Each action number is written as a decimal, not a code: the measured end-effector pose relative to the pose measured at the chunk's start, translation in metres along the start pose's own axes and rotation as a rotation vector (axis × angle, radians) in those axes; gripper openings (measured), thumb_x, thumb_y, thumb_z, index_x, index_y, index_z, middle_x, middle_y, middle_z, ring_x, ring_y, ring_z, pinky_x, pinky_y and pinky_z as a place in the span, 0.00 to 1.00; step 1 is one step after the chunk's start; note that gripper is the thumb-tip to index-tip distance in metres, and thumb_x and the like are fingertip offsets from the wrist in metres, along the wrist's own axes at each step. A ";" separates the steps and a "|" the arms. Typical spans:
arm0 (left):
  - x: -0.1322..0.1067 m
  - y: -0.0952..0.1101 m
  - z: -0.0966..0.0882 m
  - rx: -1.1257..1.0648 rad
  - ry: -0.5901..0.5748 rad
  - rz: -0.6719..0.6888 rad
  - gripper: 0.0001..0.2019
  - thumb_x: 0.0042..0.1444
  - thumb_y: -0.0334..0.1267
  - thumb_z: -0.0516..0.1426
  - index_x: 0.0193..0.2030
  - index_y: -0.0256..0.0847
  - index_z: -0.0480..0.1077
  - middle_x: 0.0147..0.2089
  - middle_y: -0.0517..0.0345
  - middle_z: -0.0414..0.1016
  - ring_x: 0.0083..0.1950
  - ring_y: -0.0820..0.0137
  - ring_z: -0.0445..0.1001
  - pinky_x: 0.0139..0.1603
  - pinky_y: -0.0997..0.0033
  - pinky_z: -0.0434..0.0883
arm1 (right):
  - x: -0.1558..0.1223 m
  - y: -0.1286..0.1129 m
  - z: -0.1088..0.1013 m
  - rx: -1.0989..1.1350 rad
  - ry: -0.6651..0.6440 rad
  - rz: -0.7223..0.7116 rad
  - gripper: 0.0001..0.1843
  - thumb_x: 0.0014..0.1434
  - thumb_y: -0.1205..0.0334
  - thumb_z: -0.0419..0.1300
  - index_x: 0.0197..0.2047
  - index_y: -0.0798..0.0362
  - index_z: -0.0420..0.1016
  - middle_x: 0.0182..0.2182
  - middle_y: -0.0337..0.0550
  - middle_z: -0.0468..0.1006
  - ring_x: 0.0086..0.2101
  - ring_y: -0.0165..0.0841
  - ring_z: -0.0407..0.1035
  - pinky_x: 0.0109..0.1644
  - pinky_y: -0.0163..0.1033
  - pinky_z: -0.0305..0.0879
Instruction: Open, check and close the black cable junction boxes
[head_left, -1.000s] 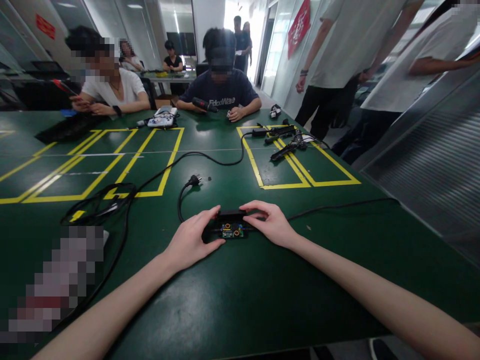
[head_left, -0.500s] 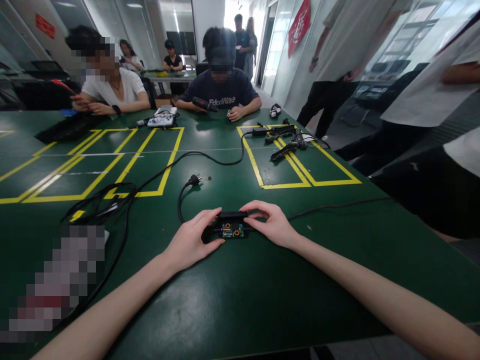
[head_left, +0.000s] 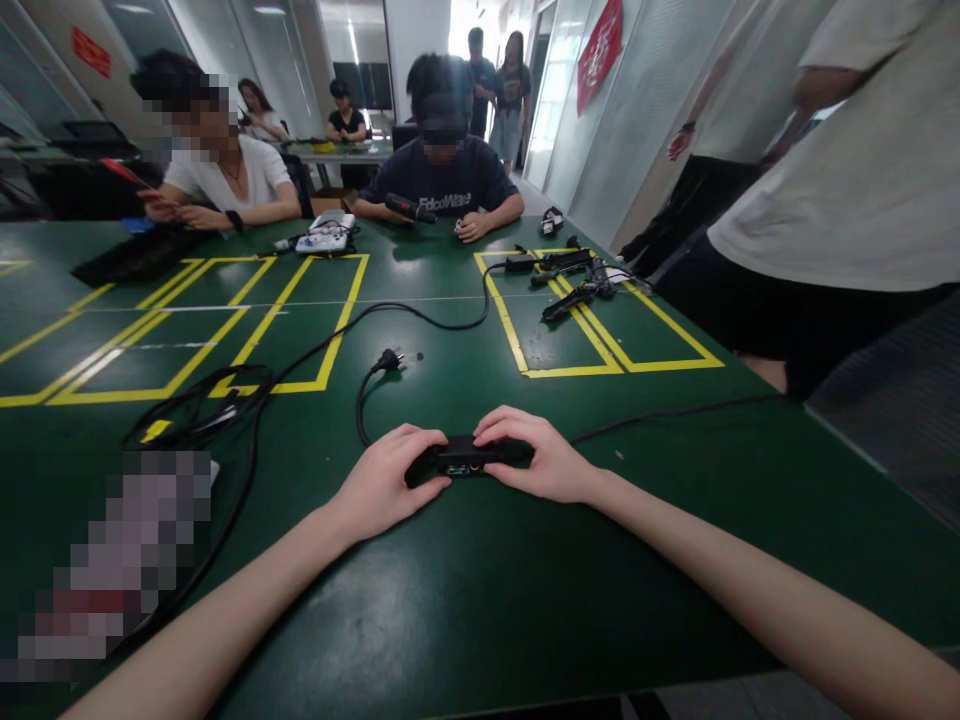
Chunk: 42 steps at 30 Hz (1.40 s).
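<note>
A small black electronics case (head_left: pixel 463 453) lies on the green table between my hands. Its black cover sits partly over a circuit board (head_left: pixel 459 470), whose front part with a coil still shows. My left hand (head_left: pixel 386 480) grips the left end of the case, thumb in front and fingers on the cover. On the right end, my right hand (head_left: pixel 536 455) holds the cover with fingers on top and thumb at the front edge. A black cable (head_left: pixel 675 411) runs off to the right from behind my right hand. Beyond my left hand lies a black power plug (head_left: pixel 388 361) on its cord.
A coiled black cable (head_left: pixel 195 405) and a blurred-out object (head_left: pixel 120 560) lie on the left. Yellow tape (head_left: pixel 525 350) marks rectangles, with several black devices (head_left: pixel 574 285) at the right. Two people sit across the table; others stand at the right side.
The black cover has come down and forward over the circuit board, hiding most of it. My right hand has moved slightly with it; my left fingers have shifted onto the cover.
</note>
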<state>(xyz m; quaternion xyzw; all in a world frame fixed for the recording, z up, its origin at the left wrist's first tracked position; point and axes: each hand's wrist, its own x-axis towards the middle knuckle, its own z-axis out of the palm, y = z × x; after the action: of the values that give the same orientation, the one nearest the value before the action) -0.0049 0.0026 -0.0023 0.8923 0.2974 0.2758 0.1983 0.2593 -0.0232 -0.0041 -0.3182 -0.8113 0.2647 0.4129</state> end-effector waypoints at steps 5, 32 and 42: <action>0.003 0.000 -0.002 0.036 -0.029 0.051 0.09 0.62 0.37 0.63 0.48 0.42 0.73 0.46 0.51 0.81 0.47 0.60 0.77 0.49 0.59 0.76 | -0.002 0.000 0.000 -0.099 -0.083 -0.032 0.18 0.60 0.70 0.65 0.53 0.51 0.77 0.50 0.51 0.77 0.50 0.39 0.75 0.54 0.47 0.74; 0.002 0.012 0.013 0.300 -0.060 0.071 0.10 0.64 0.35 0.59 0.51 0.38 0.71 0.41 0.50 0.79 0.43 0.58 0.77 0.42 0.60 0.72 | -0.003 -0.002 0.004 -0.422 -0.310 -0.034 0.17 0.68 0.60 0.61 0.57 0.58 0.70 0.42 0.53 0.79 0.42 0.42 0.73 0.45 0.45 0.73; 0.005 0.016 0.006 0.287 -0.130 0.095 0.09 0.69 0.44 0.56 0.45 0.40 0.73 0.38 0.53 0.79 0.39 0.61 0.73 0.39 0.62 0.67 | -0.002 -0.004 0.002 -0.392 -0.342 -0.013 0.15 0.70 0.57 0.59 0.54 0.57 0.74 0.41 0.52 0.81 0.41 0.41 0.76 0.46 0.44 0.72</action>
<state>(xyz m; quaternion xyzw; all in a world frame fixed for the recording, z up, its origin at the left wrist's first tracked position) 0.0086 -0.0072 0.0028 0.9405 0.2777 0.1812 0.0745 0.2569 -0.0274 -0.0033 -0.3378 -0.9071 0.1496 0.2018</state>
